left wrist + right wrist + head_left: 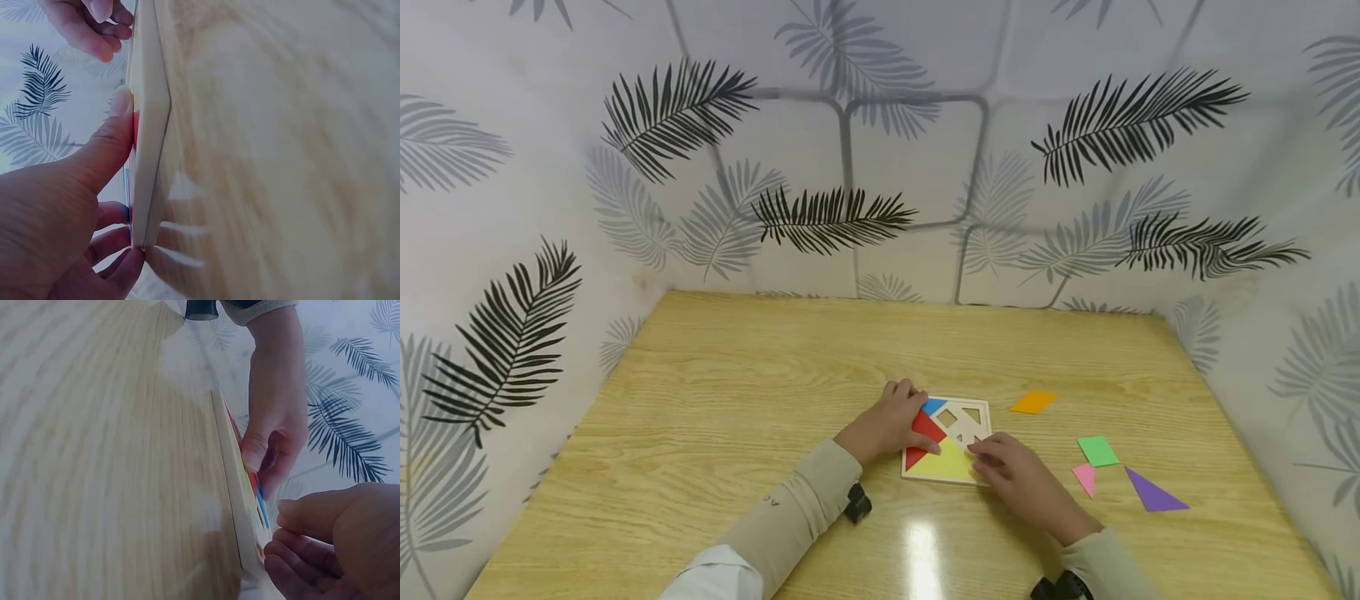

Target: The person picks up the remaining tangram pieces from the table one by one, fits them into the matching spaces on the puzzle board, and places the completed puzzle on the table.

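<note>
Steadily, my left hand (891, 425) holds the near-left side of the puzzle board (961, 427), its thumb laid across the top and its fingers bent at the edge by the far-left corner. The board lies flat on the wood-grain table (737, 375), between my two hands. Its red piece (928, 427), yellow piece (943, 464) and blue piece (934, 406) sit inside the rim, while cut-outs show at the far right. My right hand (1018, 479) is at the board's right edge, fingers loosely bent, a narrow gap to the thumb, with no piece visible between them. To the right, apart from the board, lie an orange parallelogram (1033, 402), a green square (1098, 451), a pink triangle (1086, 478) and a purple triangle (1153, 492).
</note>
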`<state>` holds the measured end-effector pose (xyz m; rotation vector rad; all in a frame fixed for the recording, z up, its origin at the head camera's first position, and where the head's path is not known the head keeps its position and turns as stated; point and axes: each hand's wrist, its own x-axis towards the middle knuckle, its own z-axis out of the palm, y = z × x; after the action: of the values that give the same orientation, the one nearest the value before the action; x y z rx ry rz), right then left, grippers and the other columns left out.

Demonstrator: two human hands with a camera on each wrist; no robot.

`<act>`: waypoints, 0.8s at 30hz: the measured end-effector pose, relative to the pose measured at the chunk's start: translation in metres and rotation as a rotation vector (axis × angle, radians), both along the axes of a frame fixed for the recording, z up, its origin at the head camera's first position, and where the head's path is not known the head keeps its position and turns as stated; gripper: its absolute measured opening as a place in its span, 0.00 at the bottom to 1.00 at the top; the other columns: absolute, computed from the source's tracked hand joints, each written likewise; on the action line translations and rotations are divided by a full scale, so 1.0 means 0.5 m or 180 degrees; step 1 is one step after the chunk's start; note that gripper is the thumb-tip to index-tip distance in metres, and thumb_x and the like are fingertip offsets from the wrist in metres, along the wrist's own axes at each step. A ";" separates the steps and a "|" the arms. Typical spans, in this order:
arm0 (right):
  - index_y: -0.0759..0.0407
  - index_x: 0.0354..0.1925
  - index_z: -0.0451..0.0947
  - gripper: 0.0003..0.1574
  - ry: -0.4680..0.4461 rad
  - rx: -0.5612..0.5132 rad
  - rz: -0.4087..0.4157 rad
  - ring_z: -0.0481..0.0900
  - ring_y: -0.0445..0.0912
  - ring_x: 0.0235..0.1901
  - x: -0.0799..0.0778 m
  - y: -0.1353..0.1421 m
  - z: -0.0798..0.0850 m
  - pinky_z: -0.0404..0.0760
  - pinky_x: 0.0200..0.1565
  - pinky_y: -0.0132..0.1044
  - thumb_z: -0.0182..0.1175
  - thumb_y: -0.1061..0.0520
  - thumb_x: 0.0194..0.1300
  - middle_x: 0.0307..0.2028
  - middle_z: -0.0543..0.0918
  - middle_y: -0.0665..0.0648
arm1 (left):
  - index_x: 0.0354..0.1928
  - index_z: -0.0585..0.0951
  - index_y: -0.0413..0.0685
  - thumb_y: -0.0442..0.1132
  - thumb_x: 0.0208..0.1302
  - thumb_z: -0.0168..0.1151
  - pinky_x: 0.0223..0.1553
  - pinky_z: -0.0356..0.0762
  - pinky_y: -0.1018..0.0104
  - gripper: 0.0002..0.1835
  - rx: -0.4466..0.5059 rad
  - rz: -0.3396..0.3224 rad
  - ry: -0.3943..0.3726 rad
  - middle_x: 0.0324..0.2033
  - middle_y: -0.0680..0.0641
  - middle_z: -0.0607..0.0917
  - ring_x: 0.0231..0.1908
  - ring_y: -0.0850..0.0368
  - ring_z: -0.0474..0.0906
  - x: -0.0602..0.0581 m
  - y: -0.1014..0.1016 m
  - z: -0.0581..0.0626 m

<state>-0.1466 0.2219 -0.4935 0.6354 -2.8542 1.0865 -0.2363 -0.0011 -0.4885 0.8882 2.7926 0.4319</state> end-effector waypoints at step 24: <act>0.64 0.52 0.77 0.18 -0.0097 0.0332 -0.0470 0.77 0.53 0.43 -0.053 0.116 0.022 0.76 0.44 0.48 0.55 0.57 0.67 0.44 0.77 0.59 | 0.68 0.63 0.44 0.66 0.50 0.61 0.50 0.68 0.67 0.48 0.0094 -0.0034 -0.0076 0.59 0.47 0.63 0.57 0.51 0.55 0.004 -0.007 0.002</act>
<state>-0.1730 0.2800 -0.4825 0.4074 -2.9441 0.9398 -0.2343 -0.0044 -0.4872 0.8978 2.7654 0.4802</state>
